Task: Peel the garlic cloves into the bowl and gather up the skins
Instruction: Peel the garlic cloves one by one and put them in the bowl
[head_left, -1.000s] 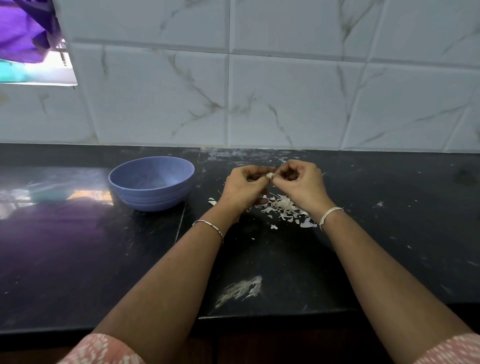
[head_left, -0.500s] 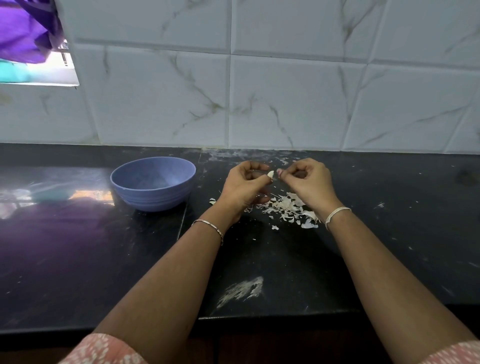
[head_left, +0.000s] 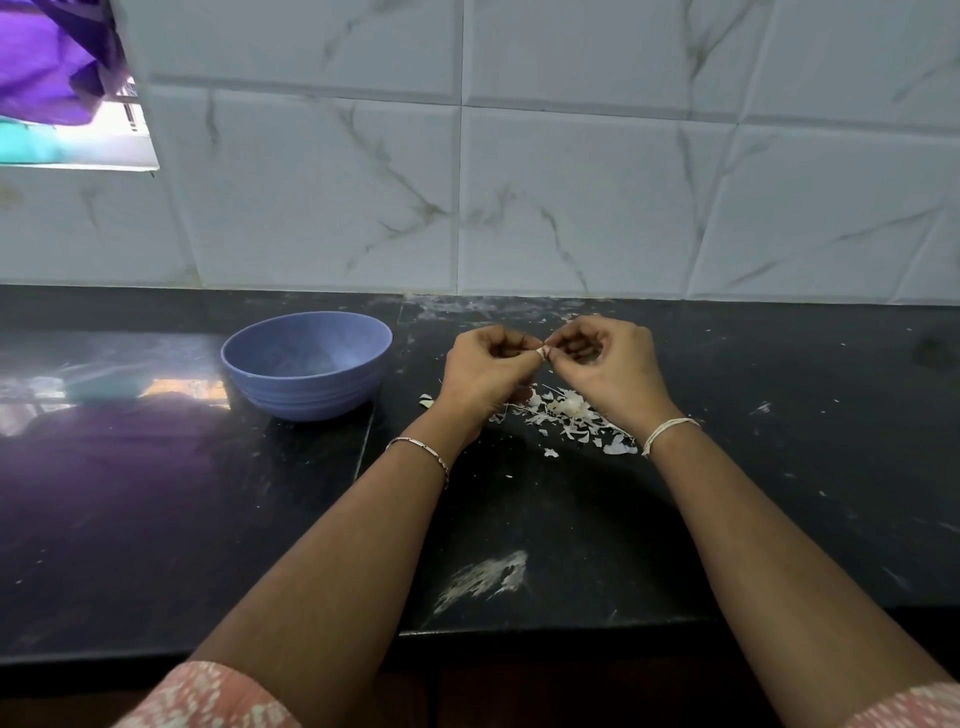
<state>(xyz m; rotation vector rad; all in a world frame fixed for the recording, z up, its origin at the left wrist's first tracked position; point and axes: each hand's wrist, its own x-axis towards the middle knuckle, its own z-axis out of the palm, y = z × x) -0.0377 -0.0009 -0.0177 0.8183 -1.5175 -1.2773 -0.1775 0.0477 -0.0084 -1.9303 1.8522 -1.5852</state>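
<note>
Garlic clove (head_left: 542, 354): pinched between left hand (head_left: 485, 371) and right hand (head_left: 608, 366) fingers; strip skin over pile (head_left: 563, 415) beneath, bowl (head_left: 306, 364) leftward.

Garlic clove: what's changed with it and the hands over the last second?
The right hand drew briefly rightward off the garlic clove, then came back; both hands pinch it again, the left hand never letting go. The bowl and the skins on the counter stayed put.

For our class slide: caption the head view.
Left hand and right hand pinch a garlic clove over a pile of skins, beside a blue bowl on the black counter.
</note>
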